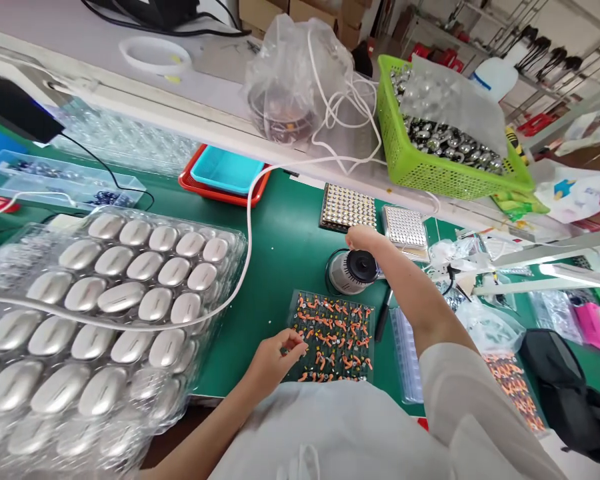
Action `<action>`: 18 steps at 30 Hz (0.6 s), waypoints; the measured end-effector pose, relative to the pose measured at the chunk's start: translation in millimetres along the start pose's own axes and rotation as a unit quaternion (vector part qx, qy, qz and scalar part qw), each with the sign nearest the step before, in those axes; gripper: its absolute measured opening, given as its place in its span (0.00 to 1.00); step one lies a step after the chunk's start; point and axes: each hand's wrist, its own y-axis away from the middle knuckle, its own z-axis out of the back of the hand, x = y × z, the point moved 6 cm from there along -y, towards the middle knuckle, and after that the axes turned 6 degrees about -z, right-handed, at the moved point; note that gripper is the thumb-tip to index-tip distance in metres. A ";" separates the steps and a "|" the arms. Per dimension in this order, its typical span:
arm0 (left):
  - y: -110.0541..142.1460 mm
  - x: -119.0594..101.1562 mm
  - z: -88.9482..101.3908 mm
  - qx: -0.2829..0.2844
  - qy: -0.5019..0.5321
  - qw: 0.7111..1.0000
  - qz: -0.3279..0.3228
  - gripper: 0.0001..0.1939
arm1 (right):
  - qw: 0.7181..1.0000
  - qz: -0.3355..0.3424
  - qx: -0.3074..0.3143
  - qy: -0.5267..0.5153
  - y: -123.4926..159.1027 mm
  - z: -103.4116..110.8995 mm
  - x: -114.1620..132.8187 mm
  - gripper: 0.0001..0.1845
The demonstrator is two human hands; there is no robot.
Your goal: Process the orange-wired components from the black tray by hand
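My left hand is at the left edge of a tray holding rows of small orange flex parts. Its thumb and fingertips are pinched together; whatever lies between them is too small to make out. Stretched forward, my right hand has its fingers curled at the near edge of a tray of small round gold-coloured parts. What those fingers hold is hidden. Just below that hand stands a round grey container with a black top. A second tray of round silvery parts lies right of the hand.
Clear blister trays of silver-white oval cases fill the left side. A white cable hangs across the bench. Overhead, a shelf carries a green basket of shiny parts. Stacked red and blue trays sit behind; a dark pen-like tool lies at right.
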 end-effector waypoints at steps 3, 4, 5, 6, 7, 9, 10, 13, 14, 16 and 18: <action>0.1 4.2 4.9 -0.019 0.081 0.996 0.040 0.12 | 1.000 0.001 -0.001 -0.005 4.7 5.8 7.2 0.04; -0.2 5.8 6.5 -0.027 0.106 0.993 0.049 0.12 | 1.000 0.004 -0.011 -0.015 11.0 9.0 8.9 0.04; -0.4 7.3 8.0 -0.035 0.128 0.989 0.057 0.12 | 0.999 0.008 -0.025 -0.030 20.1 12.6 10.4 0.03; -0.7 8.6 9.3 -0.042 0.147 0.986 0.062 0.12 | 0.998 0.014 -0.043 -0.048 32.0 16.1 11.9 0.04; -0.9 10.0 10.2 -0.047 0.163 0.983 0.067 0.13 | 0.995 0.020 -0.062 -0.069 46.6 18.7 13.8 0.04; -0.8 11.5 9.9 -0.051 0.202 0.975 0.079 0.13 | 0.987 0.030 -0.102 -0.117 83.5 19.1 20.3 0.08; -0.5 10.9 8.7 -0.049 0.229 0.969 0.085 0.14 | 0.981 0.034 -0.118 -0.150 104.9 15.5 25.6 0.10; 0.7 0.5 2.4 -0.047 0.322 0.941 0.090 0.13 | 0.869 0.037 -0.160 -0.467 174.9 -8.3 46.9 0.11; 1.3 -6.2 -0.1 -0.049 0.350 0.932 0.088 0.13 | 0.804 0.029 -0.165 -0.570 197.3 -21.5 57.0 0.10; 2.9 -23.7 -6.2 -0.055 0.393 0.915 0.075 0.12 | 0.679 0.024 -0.156 -0.717 236.1 -49.7 85.3 0.08; 5.8 -44.2 -14.5 -0.053 0.420 0.904 0.053 0.12 | 0.587 0.017 -0.186 -0.788 266.0 -69.7 112.5 0.07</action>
